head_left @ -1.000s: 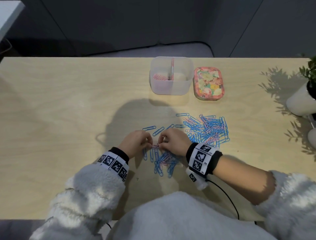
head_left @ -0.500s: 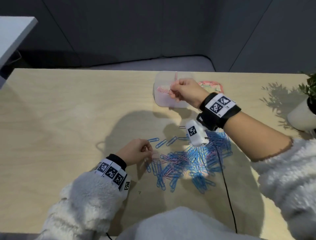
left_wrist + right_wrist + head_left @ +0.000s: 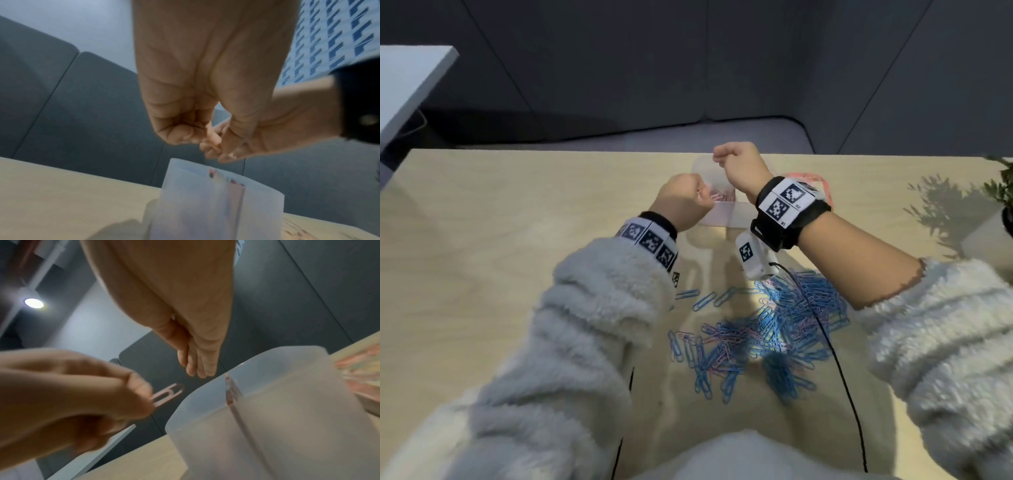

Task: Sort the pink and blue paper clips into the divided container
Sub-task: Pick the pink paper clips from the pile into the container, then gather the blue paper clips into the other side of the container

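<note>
The translucent divided container (image 3: 722, 216) stands at the table's far side, with pink clips (image 3: 717, 197) in its left compartment. My left hand (image 3: 699, 196) hovers at the container's left rim and pinches a pink paper clip (image 3: 168, 394) between thumb and fingertip. My right hand (image 3: 719, 157) hangs just above the container's far rim; its fingers (image 3: 197, 366) point down, close together, and hold nothing that I can see. The divider (image 3: 232, 392) shows through the container's wall (image 3: 287, 410). A mixed pile of blue and pink clips (image 3: 774, 329) lies on the table near me.
A floral lid (image 3: 823, 185) lies right of the container, mostly hidden by my right wrist. A white plant pot (image 3: 989, 236) stands at the right edge. A black cable (image 3: 835, 359) runs over the pile. Bare table (image 3: 500, 240) stretches to the left.
My left hand has lifted from the pile and travelled to the container with a pink clip. My right hand stays over the container, now a little higher and without a clip.
</note>
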The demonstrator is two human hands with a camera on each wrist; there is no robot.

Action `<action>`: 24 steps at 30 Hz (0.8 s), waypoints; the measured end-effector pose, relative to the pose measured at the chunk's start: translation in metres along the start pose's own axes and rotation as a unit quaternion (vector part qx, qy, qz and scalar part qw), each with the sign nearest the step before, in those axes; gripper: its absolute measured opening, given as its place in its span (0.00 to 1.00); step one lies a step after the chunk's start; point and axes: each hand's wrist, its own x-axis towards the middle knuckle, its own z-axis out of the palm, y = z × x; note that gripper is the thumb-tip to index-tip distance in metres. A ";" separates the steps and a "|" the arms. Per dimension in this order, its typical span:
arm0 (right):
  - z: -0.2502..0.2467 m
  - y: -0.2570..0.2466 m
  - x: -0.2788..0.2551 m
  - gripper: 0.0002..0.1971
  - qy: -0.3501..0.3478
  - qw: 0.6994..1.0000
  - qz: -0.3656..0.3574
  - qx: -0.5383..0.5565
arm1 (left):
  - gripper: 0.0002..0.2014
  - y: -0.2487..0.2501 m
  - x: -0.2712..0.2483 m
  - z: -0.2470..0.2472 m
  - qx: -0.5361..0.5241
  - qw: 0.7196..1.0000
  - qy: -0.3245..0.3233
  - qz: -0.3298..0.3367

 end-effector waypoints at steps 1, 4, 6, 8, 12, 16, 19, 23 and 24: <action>-0.005 0.001 -0.005 0.18 0.015 1.000 -0.016 0.009 | 0.07 0.004 0.009 0.004 0.010 1.000 0.012 0.003; -0.020 0.009 -0.030 0.15 0.044 0.997 -0.060 0.035 | 0.10 0.011 0.033 0.020 0.059 0.998 0.026 0.015; -0.028 0.020 -0.052 0.13 0.046 0.994 -0.079 0.061 | 0.12 0.010 0.045 0.029 0.105 0.994 0.006 0.014; -0.035 0.035 -0.072 0.14 0.038 0.994 -0.090 0.052 | 0.15 0.008 0.052 0.035 0.143 0.989 -0.027 0.016; -0.048 0.070 -0.103 0.17 0.021 0.997 -0.076 -0.016 | 0.20 0.009 0.051 0.033 0.139 0.988 -0.038 0.051; -0.048 0.106 -0.144 0.11 -0.114 0.979 -0.085 -0.145 | 0.15 0.000 0.017 0.025 0.070 0.989 0.056 0.120; -0.033 0.127 -0.180 0.09 -0.248 0.918 -0.170 -0.258 | 0.07 -0.012 -0.036 0.034 0.057 0.987 -0.017 0.148; -0.014 0.145 -0.194 0.14 -0.275 0.821 -0.291 -0.408 | 0.05 -0.039 -0.106 0.055 0.059 0.984 -0.129 0.105; -0.014 0.148 -0.194 0.13 -0.263 0.816 -0.295 -0.421 | 0.08 -0.048 -0.123 0.060 0.055 0.985 -0.137 0.085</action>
